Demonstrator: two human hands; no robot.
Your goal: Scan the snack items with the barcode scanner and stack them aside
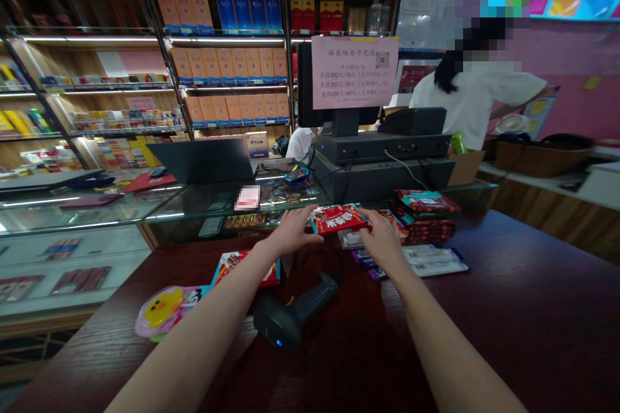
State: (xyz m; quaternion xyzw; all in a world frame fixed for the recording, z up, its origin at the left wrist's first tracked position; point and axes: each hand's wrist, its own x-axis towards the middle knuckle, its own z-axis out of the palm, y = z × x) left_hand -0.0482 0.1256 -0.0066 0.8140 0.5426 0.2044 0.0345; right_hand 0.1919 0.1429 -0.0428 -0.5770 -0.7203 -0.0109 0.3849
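A red snack packet [338, 218] with white lettering and blue edges is held up between my two hands, above the far part of the dark wooden counter. My left hand [292, 232] grips its left end, fingers at the far corner and thumb on the near side. At the right end, my right hand [382, 237] pinches the packet's edge. Below them on the counter lies a black barcode scanner [294, 315] with a blue light. Another red and white packet [267, 273] is partly covered by my left forearm, beside a pink package with a yellow duck [165, 310].
Right of my hands are stacked red packets [429, 229] and purple and white packs [433, 260]. Behind stand a glass display case [165, 206], a laptop [203, 161] and a monitor with a pink paper sign [355, 71]. A person in a white shirt [465, 100] stands beyond.
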